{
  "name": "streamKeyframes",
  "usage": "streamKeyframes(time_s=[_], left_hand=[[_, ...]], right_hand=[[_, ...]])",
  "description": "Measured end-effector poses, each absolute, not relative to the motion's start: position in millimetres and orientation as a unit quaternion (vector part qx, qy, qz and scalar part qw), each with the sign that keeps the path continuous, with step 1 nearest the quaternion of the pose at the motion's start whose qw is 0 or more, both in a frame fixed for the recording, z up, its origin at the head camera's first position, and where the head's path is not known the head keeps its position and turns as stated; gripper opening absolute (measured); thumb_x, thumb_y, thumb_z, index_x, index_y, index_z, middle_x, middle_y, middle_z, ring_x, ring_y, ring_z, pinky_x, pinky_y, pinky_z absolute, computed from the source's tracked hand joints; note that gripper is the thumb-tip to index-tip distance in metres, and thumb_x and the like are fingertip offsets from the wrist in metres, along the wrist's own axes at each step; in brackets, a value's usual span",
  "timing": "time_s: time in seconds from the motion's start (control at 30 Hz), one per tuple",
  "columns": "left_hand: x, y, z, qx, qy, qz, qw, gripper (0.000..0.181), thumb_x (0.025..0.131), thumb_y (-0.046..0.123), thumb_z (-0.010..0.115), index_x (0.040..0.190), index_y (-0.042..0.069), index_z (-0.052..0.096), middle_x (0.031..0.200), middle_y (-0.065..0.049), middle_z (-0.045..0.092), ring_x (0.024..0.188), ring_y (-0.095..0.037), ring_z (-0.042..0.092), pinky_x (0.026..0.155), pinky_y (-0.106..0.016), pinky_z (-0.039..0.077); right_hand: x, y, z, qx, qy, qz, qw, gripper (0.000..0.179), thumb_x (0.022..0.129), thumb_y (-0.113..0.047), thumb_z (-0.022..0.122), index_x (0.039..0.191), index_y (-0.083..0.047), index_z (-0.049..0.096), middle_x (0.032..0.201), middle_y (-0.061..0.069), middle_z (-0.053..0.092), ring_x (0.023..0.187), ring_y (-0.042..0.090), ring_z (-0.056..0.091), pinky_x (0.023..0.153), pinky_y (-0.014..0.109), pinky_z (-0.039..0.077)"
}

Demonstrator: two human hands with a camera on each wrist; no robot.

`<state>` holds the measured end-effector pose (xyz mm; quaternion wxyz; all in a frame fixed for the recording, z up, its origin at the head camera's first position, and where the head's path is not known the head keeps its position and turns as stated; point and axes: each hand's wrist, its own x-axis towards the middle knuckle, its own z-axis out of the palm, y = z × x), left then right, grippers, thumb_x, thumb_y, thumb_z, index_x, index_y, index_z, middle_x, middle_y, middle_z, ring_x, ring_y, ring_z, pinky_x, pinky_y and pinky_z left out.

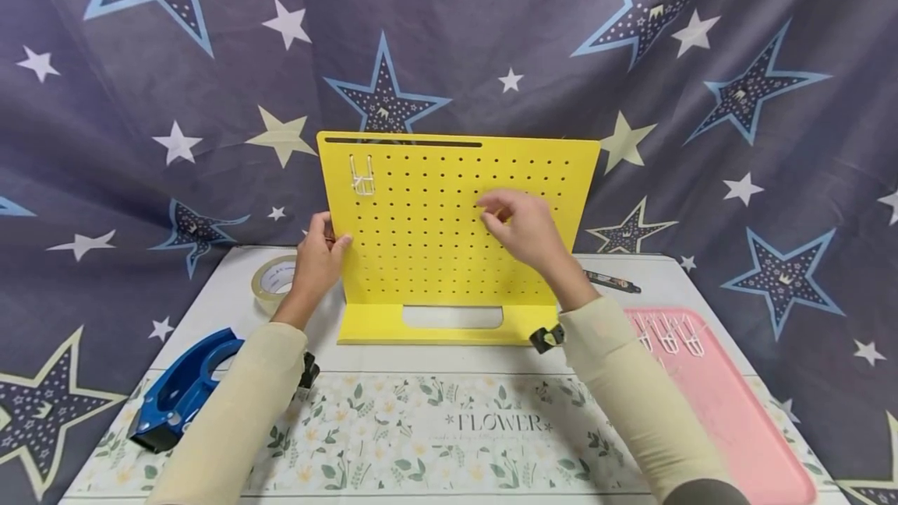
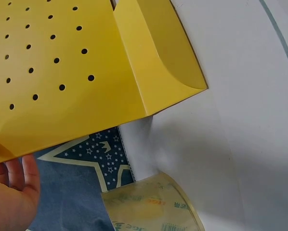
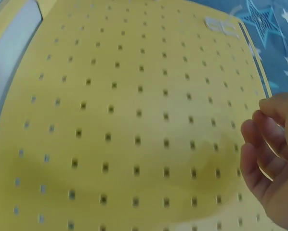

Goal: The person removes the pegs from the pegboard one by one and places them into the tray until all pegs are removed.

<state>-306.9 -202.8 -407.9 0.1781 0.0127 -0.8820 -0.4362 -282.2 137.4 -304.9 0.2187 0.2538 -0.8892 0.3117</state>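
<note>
A yellow pegboard stands upright on the table, with rows of small holes and a slot along its top edge. My left hand grips its left edge, thumb on the front and fingers behind; the left wrist view also shows those fingers at the edge. A white wire hook hangs in the upper left holes. In front of the board's right half is my right hand, fingers loosely bent and nothing visible between them. The right wrist view shows this hand beside the perforated face.
On the right, a pink tray holds several white hooks. A black pen lies behind it. To the left are a tape roll and a blue tape dispenser. A floral mat covers the table front.
</note>
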Motion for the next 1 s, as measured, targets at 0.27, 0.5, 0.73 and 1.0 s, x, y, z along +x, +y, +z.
streamKeyframes(time_s=[0.27,0.5,0.73,1.0], left_hand=[[-307.3,-202.2,-409.1,0.010,-0.883,-0.434,0.181,0.043,0.103,0.020,0.059,0.142,0.013,0.043,0.111,-0.017,0.064,0.096,-0.031,0.062,0.083,-0.042,0.050],[-305.8,-201.4,-406.1,0.011,-0.883,-0.429,0.188,0.041,0.103,0.020,0.059,0.140,0.012,0.043,0.111,-0.016,0.064,0.096,-0.031,0.061,0.084,-0.043,0.049],[-306.4,-202.0,-406.2,0.007,-0.884,-0.429,0.187,0.042,0.103,0.019,0.060,0.140,0.012,0.043,0.111,-0.017,0.064,0.098,-0.031,0.062,0.085,-0.043,0.050],[-307.6,-204.2,-408.0,0.004,-0.885,-0.421,0.198,0.042,0.103,0.021,0.061,0.140,0.012,0.044,0.108,-0.016,0.063,0.095,-0.031,0.062,0.083,-0.043,0.049]], right_hand=[[-295.3,83.9,-296.1,0.279,-0.894,0.265,0.231,0.022,0.097,-0.013,0.064,0.116,-0.011,0.074,0.102,0.004,0.076,0.081,0.016,0.071,0.070,0.029,0.056],[-307.2,37.2,-285.9,0.290,-0.910,0.177,0.238,0.025,0.099,-0.022,0.065,0.123,-0.021,0.070,0.113,-0.003,0.074,0.099,0.012,0.068,0.073,0.026,0.054],[-314.2,-0.8,-284.8,0.279,-0.914,0.156,0.249,0.028,0.099,-0.026,0.066,0.127,-0.022,0.067,0.117,-0.005,0.071,0.103,0.009,0.068,0.068,0.022,0.052],[-318.3,-26.4,-284.3,0.271,-0.918,0.154,0.247,0.026,0.101,-0.023,0.061,0.127,-0.024,0.067,0.117,-0.005,0.068,0.079,0.011,0.061,0.058,0.023,0.046]])
